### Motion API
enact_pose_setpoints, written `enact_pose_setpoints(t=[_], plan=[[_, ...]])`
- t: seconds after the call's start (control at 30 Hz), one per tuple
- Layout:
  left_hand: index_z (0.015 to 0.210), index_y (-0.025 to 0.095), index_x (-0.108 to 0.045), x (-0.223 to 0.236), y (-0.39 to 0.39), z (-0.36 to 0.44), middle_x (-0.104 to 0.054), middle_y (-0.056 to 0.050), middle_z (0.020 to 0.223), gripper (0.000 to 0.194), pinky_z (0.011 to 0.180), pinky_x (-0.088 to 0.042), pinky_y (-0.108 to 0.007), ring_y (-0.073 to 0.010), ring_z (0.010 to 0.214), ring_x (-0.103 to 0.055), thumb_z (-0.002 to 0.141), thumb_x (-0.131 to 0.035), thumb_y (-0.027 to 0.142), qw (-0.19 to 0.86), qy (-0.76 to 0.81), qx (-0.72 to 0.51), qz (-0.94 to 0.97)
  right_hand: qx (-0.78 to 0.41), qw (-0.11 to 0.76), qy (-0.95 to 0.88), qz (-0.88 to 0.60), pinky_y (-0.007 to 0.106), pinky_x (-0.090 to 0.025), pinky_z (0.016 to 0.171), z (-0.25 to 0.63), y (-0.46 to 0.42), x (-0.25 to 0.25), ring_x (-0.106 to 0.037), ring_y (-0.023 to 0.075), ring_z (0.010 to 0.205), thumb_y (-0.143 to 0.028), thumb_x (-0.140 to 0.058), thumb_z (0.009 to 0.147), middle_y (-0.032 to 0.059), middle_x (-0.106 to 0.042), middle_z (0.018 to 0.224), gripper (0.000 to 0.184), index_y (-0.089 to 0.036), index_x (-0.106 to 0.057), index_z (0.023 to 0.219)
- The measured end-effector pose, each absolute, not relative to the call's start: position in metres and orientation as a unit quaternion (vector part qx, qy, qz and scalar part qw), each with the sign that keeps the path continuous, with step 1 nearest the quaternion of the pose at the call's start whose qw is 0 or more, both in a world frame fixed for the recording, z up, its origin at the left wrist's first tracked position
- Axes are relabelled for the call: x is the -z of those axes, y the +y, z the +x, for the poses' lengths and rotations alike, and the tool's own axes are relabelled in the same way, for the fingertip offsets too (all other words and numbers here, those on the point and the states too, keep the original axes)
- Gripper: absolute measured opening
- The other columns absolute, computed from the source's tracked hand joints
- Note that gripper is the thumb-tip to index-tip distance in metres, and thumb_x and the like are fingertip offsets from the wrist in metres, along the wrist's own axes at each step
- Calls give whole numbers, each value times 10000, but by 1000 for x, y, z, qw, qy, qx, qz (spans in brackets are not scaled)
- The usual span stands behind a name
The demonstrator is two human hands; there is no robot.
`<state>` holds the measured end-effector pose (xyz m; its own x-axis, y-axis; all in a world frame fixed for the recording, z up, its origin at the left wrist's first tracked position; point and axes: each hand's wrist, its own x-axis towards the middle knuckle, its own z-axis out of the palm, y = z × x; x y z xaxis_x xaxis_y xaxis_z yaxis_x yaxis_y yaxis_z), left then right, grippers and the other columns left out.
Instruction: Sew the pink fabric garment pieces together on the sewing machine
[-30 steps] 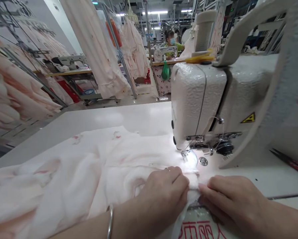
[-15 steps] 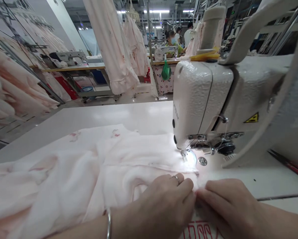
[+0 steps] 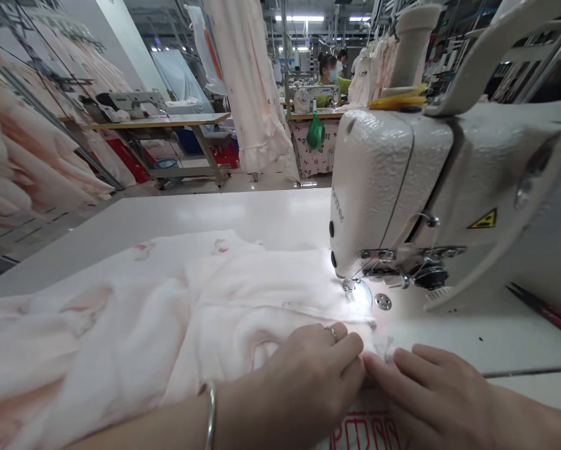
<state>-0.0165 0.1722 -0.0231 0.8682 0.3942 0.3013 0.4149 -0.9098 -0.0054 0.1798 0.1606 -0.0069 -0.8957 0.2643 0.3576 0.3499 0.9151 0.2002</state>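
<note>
A pale pink printed garment (image 3: 144, 331) lies spread over the machine table, with its right edge under the lit presser foot (image 3: 348, 286) of a white sewing machine (image 3: 374, 181). My left hand (image 3: 313, 369), wearing a ring and a bangle, is closed in a pinch on the garment's edge just in front of the foot. Touching its fingertips is the index finger of my right hand (image 3: 435, 390), at the same bit of cloth. The other right fingers are loosely bent and apart; the thumb is hidden. A sheer scrap (image 3: 384, 344) shows between the hands.
Dark-bladed tweezers or snips with red handles (image 3: 545, 312) lie right of the machine. A thread cone (image 3: 409, 50) stands behind the machine head. Pink garments (image 3: 18, 150) hang at left, and another (image 3: 257, 94) hangs ahead. A masked co-worker (image 3: 330, 78) sits at a far machine.
The right hand's fingers have loosened and spread somewhat, its index staying at the cloth edge. My left hand keeps its pinch. The view has shifted slightly; the garment lies almost the same.
</note>
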Motion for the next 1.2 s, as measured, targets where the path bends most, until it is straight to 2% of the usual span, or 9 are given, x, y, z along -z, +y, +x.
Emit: enact_pose_setpoints(t=[0.13,0.23,0.33,0.47,0.57,0.7,0.87,1.03,1.2], plan=[[698,129,-495,18,170,-17,-462,-41,713,222,495,-312,-305,-162,601,-381,842,-335,75,30,-213,120,-969,100,130,-976,-146,287,-352,422,182,162,5,-523,162,551,11,-193,819,83,-657,786,447,-131,-610,741],[773,110,-526,15,165,-20,-484,-53,727,212,540,-368,-301,-164,626,-412,844,-330,75,17,-245,122,-962,26,156,-973,-166,279,-342,427,185,165,11,-492,146,525,-7,-211,833,76,-625,714,408,-132,-576,700],[882,105,-545,11,160,-24,-522,-60,739,252,612,-422,-321,-171,656,-459,860,-295,75,19,-261,139,-955,-79,190,-956,-209,265,-354,454,188,169,20,-499,132,541,-47,-317,806,61,-608,753,254,-130,-556,781],[928,122,-553,4,157,-28,-563,-55,729,250,554,-447,-300,-163,624,-499,869,-312,92,45,-211,110,-970,-193,238,-916,-259,242,-387,534,190,172,25,-534,121,629,-67,-355,801,47,-601,806,203,-156,-532,839],[1022,107,-543,2,155,-29,-599,-69,777,287,563,-479,-310,-186,683,-549,857,-310,74,80,-197,80,-974,-282,236,-878,-307,236,-396,593,186,174,22,-534,112,661,-119,-375,861,31,-598,778,182,-167,-537,792],[1094,80,-517,1,151,-27,-606,-69,783,363,539,-492,-313,-201,707,-569,863,-239,56,71,-218,79,-970,-368,242,-816,-375,230,-381,555,179,175,18,-501,99,593,-169,-445,846,0,-568,665,193,-170,-519,667],[1081,98,-523,3,153,-27,-590,-64,778,332,536,-488,-326,-187,651,-529,882,-258,107,8,-279,75,-957,-395,235,-774,-436,222,-351,507,177,172,21,-465,85,516,-153,-484,791,-31,-523,582,180,-179,-482,613],[1026,153,-540,7,160,-27,-568,-54,832,261,677,-480,-373,-206,755,-493,830,-370,123,-76,-309,79,-945,-351,203,-782,-473,216,-306,451,175,171,23,-433,86,468,-176,-492,778,-45,-460,517,165,-187,-453,619],[993,166,-543,11,164,-26,-550,-46,833,307,744,-447,-360,-195,771,-461,726,-427,67,-117,-325,73,-936,-292,226,-841,-396,227,-328,494,179,174,25,-456,101,533,-134,-431,803,-28,-517,603,135,-195,-492,699]])
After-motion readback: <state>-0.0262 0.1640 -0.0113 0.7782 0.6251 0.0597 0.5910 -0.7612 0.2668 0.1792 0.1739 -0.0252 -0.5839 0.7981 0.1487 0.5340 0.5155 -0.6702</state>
